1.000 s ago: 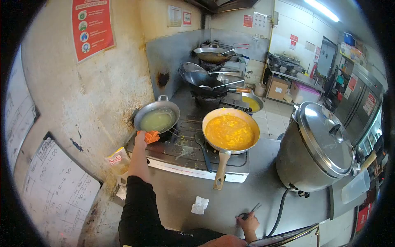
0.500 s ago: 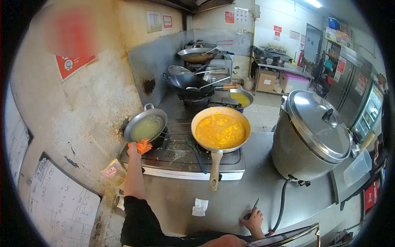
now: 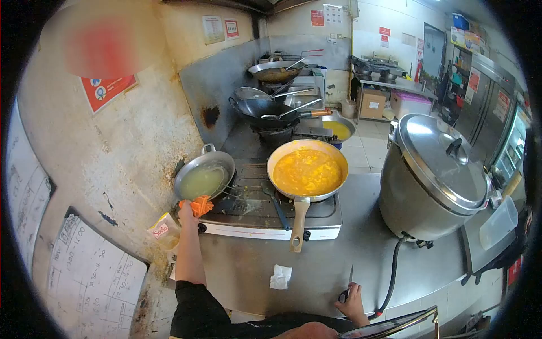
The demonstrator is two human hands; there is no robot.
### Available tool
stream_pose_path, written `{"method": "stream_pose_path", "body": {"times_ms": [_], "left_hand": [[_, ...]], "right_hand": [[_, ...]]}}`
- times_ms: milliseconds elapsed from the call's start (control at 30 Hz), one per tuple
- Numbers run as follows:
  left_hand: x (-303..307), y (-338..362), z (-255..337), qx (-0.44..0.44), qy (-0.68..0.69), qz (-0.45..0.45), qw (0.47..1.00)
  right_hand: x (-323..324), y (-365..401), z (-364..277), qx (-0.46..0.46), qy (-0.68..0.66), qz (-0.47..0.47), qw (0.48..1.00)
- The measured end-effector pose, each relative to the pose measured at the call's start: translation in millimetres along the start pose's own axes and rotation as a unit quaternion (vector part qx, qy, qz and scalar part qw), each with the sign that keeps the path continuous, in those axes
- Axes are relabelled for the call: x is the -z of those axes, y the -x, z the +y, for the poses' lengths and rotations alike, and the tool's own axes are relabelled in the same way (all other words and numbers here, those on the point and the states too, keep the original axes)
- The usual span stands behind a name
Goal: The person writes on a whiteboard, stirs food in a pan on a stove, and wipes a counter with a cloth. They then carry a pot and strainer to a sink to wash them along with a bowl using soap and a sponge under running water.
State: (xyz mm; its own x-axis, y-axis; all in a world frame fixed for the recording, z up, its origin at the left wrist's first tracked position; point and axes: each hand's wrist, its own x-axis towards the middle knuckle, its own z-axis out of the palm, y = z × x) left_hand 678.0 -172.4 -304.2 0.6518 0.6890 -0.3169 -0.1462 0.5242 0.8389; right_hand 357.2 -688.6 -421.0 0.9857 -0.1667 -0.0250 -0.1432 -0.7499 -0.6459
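My left hand is closed on an orange cloth at the near side of a metal wok, which holds pale yellowish liquid. My right hand grips dark-handled scissors low on the steel counter, blade pointing away. On the stove, a pan holds yellow-orange food in sauce. A dark spatula lies between wok and pan. White paper lies on the counter left of my right hand.
A large lidded steel pot stands at the right, with a black hose running down the counter. Behind the stove are more woks. A plastic pouch leans by the left wall. A clear container is far right.
The whole view has shifted slightly. The wok is tilted differently, and a thin wire handle or rack now shows over its right edge. Both hands keep their holds.
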Motion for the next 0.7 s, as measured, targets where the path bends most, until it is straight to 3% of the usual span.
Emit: {"method": "stream_pose_path", "body": {"times_ms": [67, 167, 233, 267, 333, 367, 400, 467, 533, 633, 667, 700], "left_hand": [[6, 13, 3, -0.016, -0.013, -0.014, 1.000], [29, 5, 0, -0.047, -0.029, -0.046, 0.997], [52, -7, -3, -0.038, -0.025, -0.124, 0.991], [52, 18, -2, -0.035, -0.033, -0.113, 0.992], [49, 62, 11, -0.006, -0.037, -0.123, 0.992], [73, 34, 6, -0.029, -0.061, -0.247, 0.967], [75, 40, 4, -0.026, -0.071, -0.223, 0.972], [82, 63, 11, -0.005, -0.077, -0.207, 0.975], [85, 84, 10, 0.013, -0.072, -0.211, 0.975], [109, 128, 9, -0.006, -0.069, -0.094, 0.993], [109, 157, 8, -0.010, -0.065, -0.125, 0.990], [110, 188, 7, -0.016, -0.060, -0.151, 0.987]], "right_hand": [[15, 7, -7, 0.055, -0.030, 0.000, 0.998], [42, 24, -6, 0.050, -0.080, 0.017, 0.995], [63, 41, 10, 0.040, -0.052, 0.085, 0.994], [75, 50, 19, 0.009, -0.108, 0.143, 0.984], [99, 67, 61, -0.075, -0.084, 0.235, 0.965], [112, 75, 92, -0.056, -0.005, 0.291, 0.955], [127, 83, 117, -0.074, 0.020, 0.343, 0.936], [173, 98, 170, -0.168, 0.033, 0.354, 0.919], [213, 101, 237, -0.158, 0.110, 0.429, 0.883], [285, 90, 319, -0.239, 0.153, 0.421, 0.861], [310, 83, 346, -0.284, 0.129, 0.393, 0.865], [319, 79, 409, -0.239, 0.210, 0.427, 0.846]]}}
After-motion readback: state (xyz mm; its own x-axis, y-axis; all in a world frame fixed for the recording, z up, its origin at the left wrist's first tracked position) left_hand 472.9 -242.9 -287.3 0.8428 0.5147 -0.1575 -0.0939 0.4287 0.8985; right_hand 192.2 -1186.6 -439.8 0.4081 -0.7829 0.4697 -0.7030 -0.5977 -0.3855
